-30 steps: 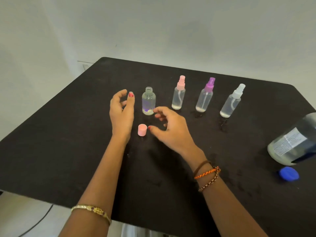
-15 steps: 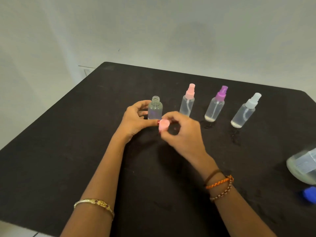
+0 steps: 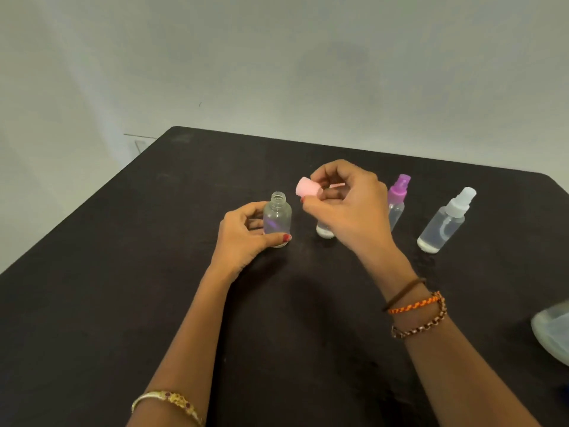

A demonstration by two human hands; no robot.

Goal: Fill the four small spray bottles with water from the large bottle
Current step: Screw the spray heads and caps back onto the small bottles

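The open small bottle [image 3: 277, 218] stands upright on the black table [image 3: 123, 303], no cap on its neck, with the left hand [image 3: 246, 238] curled round its base. The right hand [image 3: 345, 208] pinches a pink cap [image 3: 308, 188] just above and right of that neck — not touching it. Behind the right hand sits another small bottle [image 3: 325, 232], mostly hidden. Further right are the purple-topped bottle [image 3: 397, 198] and white-topped bottle [image 3: 443, 223], and the large bottle [image 3: 554, 331] — blurry — at the edge.

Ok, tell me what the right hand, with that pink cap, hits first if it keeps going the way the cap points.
Probably the open neck of the uncapped bottle, which the left hand holds; the pink cap in the right hand points left toward it. Depth is unclear.
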